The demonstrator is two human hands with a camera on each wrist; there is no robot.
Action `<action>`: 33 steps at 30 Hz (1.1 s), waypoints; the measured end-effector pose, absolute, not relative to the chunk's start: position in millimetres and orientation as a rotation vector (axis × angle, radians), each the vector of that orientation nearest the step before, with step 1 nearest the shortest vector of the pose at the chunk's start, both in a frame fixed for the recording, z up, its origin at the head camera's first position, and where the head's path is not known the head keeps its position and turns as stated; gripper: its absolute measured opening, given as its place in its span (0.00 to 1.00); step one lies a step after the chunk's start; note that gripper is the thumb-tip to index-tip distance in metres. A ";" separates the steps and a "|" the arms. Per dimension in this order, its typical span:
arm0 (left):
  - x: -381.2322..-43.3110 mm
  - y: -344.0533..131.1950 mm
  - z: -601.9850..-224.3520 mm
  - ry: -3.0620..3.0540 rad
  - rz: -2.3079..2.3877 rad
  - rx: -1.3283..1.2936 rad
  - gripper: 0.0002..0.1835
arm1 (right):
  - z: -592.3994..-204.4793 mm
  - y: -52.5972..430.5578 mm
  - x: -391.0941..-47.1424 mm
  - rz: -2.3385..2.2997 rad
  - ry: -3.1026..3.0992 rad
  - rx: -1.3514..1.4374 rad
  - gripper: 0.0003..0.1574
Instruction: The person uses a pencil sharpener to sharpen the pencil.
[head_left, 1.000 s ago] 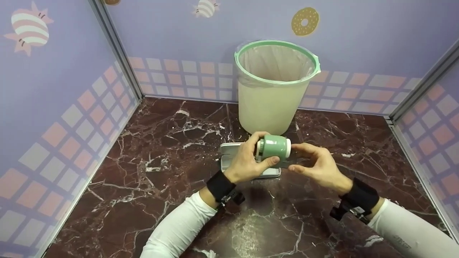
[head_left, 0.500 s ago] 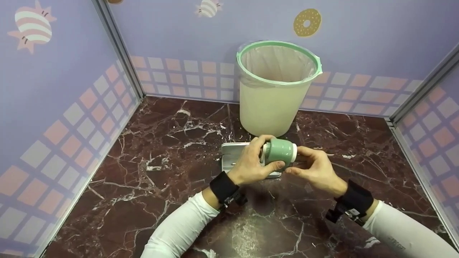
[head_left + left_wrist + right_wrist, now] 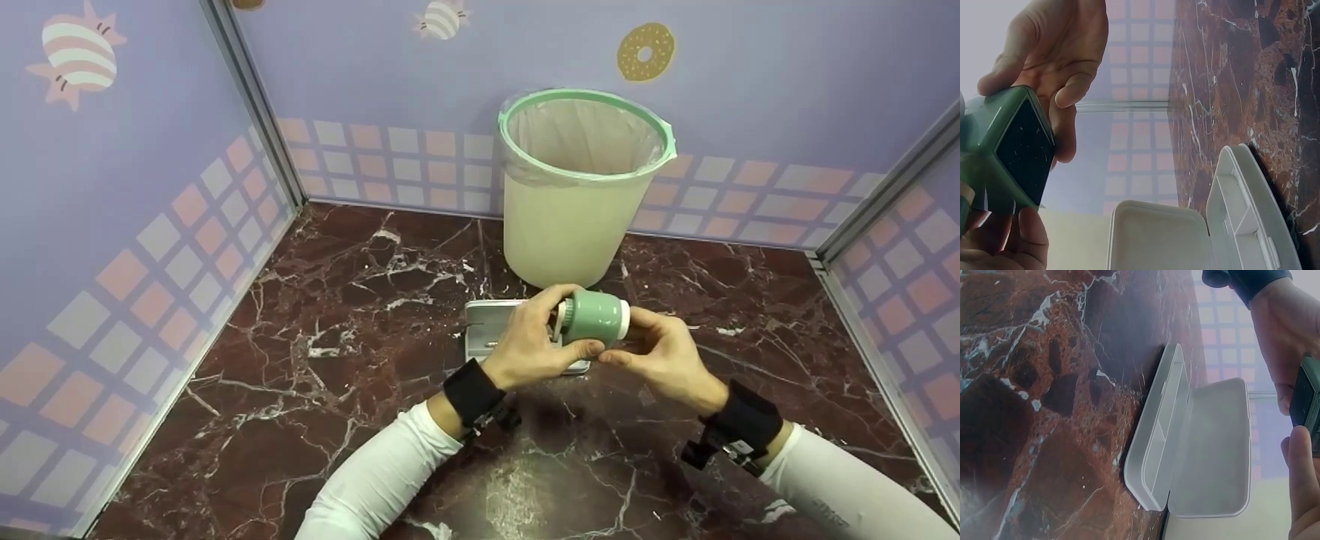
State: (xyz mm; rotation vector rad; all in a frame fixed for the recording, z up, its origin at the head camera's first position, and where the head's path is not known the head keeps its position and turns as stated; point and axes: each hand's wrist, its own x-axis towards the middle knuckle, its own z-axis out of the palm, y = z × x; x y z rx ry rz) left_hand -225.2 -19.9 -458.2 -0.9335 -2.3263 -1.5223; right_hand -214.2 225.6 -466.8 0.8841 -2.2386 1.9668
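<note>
My left hand (image 3: 529,341) grips a green pencil sharpener (image 3: 598,316) with white ends and a ribbed ring, fingers over the far side and thumb along the near side. It is held sideways above the table. At its right end my right hand (image 3: 664,356) holds it between thumb and bent fingers. In the left wrist view the sharpener's flat, dark square underside (image 3: 1026,152) shows, dotted with small specks. Below and behind the left hand lies an opened pencil case (image 3: 487,326), partly hidden by that hand. The wrist views show its pale lid (image 3: 1213,444) raised and its divided tray (image 3: 1241,208).
Just beyond the hands stands a tall pale bin (image 3: 570,225) with a green rim and a plastic liner. Patterned panels (image 3: 360,75) wall the back and both sides of the dark marbled table (image 3: 360,285). Small white bits lie left of the bin's foot.
The left hand has carried the sharpener slightly to the right. The right hand, at first with its thumb and fingers spread beside the white end, has come in against it.
</note>
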 end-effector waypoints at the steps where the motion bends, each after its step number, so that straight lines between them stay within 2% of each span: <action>1: -225.4 -19.1 -458.5 -2.330 -1.503 -0.929 0.39 | -466.9 226.4 -214.2 1.948 -2.253 0.873 0.41; 11: -227.7 -10.9 -466.7 -2.425 -1.420 -0.848 0.43 | -470.6 238.0 -220.1 1.691 -2.469 0.764 0.40; 26: -229.2 13.1 -471.2 -2.570 -0.987 -0.905 0.36 | -475.6 256.0 -229.2 1.132 -2.815 0.696 0.39; 33: -229.4 38.1 -473.7 -2.733 -0.877 -0.893 0.40 | -479.8 279.0 -233.4 1.018 -2.890 0.663 0.43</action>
